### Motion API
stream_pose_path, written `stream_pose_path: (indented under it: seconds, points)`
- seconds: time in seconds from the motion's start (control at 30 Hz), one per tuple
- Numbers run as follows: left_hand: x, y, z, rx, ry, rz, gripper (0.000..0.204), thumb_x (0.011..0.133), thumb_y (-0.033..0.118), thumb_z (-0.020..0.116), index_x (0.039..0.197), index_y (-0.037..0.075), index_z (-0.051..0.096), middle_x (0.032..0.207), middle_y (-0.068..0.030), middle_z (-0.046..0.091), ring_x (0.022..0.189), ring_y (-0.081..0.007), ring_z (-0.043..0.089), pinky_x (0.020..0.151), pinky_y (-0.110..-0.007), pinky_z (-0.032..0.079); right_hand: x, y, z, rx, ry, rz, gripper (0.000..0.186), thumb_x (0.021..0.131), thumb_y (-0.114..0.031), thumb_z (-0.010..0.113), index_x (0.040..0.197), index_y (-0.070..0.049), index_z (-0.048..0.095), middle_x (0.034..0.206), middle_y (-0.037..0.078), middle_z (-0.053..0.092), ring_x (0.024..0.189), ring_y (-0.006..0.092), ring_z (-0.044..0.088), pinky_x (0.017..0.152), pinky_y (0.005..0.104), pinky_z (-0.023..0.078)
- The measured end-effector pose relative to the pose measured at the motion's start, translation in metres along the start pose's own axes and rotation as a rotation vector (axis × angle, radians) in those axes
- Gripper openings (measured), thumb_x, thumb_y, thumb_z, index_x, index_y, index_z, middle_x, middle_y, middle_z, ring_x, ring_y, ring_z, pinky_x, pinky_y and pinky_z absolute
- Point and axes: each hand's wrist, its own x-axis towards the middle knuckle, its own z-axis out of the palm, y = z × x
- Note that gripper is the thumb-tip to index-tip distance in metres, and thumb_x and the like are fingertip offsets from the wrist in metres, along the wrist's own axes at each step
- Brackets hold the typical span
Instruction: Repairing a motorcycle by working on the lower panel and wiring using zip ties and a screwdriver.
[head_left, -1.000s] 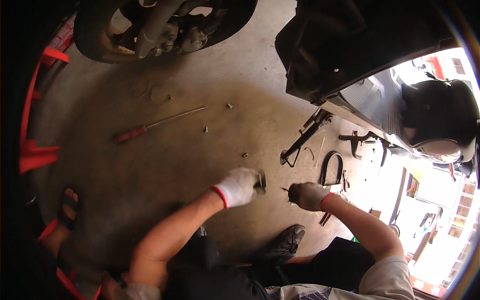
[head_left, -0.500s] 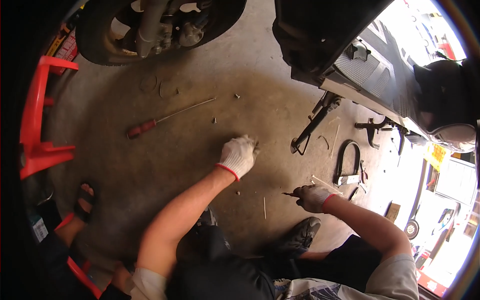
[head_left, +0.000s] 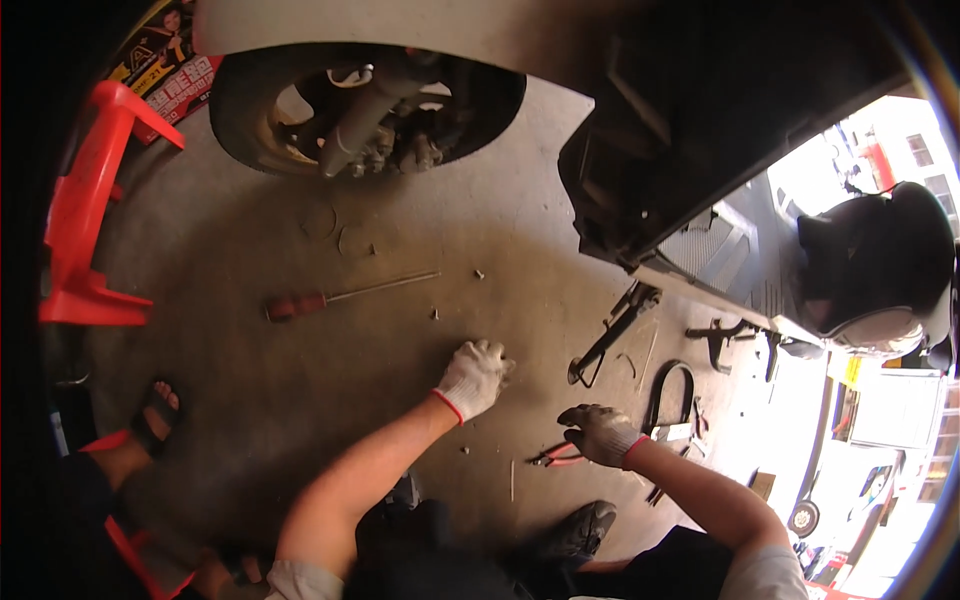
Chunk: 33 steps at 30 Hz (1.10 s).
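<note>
My left hand point(head_left: 475, 378), in a white knitted glove with a red cuff, is over the concrete floor with its fingers curled in. What they hold, if anything, is hidden. My right hand point(head_left: 603, 436), in a matching glove with dark-stained fingers, is open, fingers pointing left. Just below it, red-handled pliers point(head_left: 563, 457) lie on the floor, apart from the fingers. Beyond my left hand are a small screw point(head_left: 435, 314), another screw point(head_left: 479, 274) and a long screwdriver point(head_left: 297, 306) with a red handle.
A scooter's front wheel point(head_left: 368, 120) stands at the far side, its dark body and side stand point(head_left: 612, 335) to the right. A black U-shaped lock point(head_left: 671, 395) and other tools lie right of my hand. Someone's sandalled foot point(head_left: 157, 415) and a red stool point(head_left: 95, 210) are at left.
My right hand has let go of the red-handled pliers, which now lie on the floor, and its fingers have opened. The view has tilted up, showing more of the wheel.
</note>
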Motion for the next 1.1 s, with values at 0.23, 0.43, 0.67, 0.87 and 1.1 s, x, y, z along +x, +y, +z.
stream_pose_path:
  seconds: [0.23,0.43,0.67,0.87,1.1]
  points:
    - [-0.004,0.003,0.017,0.097,0.021,-0.046,0.018,0.083,0.025,0.062,0.100,0.018,0.066,0.099,-0.0082,0.060,0.094,-0.0279,0.060,0.077,-0.044,0.048,0.014,-0.013,-0.021,0.075,0.123,-0.069,0.034,0.095,-0.031,0.056,0.123,-0.015,0.065,0.113,0.015,0.070,0.106,0.0341,0.067,0.093,0.0439,0.052]
    - [-0.005,0.021,-0.008,-0.219,-0.031,-0.258,0.028,0.084,0.021,0.067,0.111,0.015,0.063,0.111,-0.0088,0.066,0.101,-0.0291,0.065,0.084,-0.043,0.053,0.023,-0.026,-0.030,0.229,0.196,0.028,0.031,0.096,-0.029,0.059,0.120,-0.011,0.065,0.109,0.012,0.072,0.099,0.0311,0.070,0.088,0.0400,0.054]
    - [-0.001,0.055,-0.042,-0.700,0.004,-0.169,0.047,0.083,0.014,0.073,0.126,0.013,0.053,0.113,-0.0152,0.066,0.099,-0.0368,0.066,0.084,-0.047,0.053,0.023,-0.042,-0.046,0.577,0.177,0.170,0.036,0.097,-0.036,0.057,0.117,-0.006,0.064,0.097,0.012,0.072,0.084,0.0216,0.073,0.077,0.0346,0.056]
    - [0.004,0.060,-0.050,-0.775,0.069,-0.124,0.044,0.081,0.014,0.075,0.119,0.010,0.055,0.108,-0.0142,0.066,0.096,-0.0350,0.067,0.083,-0.046,0.053,0.016,-0.038,-0.043,0.363,0.376,-0.056,0.027,0.092,-0.023,0.063,0.116,-0.010,0.064,0.097,0.012,0.070,0.084,0.0326,0.071,0.077,0.0442,0.056]
    - [0.014,0.064,-0.060,-0.776,0.093,-0.112,0.035,0.079,0.008,0.075,0.110,0.008,0.058,0.101,-0.0152,0.066,0.097,-0.0388,0.064,0.081,-0.044,0.052,0.008,-0.035,-0.048,0.435,0.441,0.000,0.023,0.096,-0.023,0.055,0.109,-0.004,0.060,0.085,0.013,0.070,0.078,0.0314,0.071,0.071,0.0429,0.056]
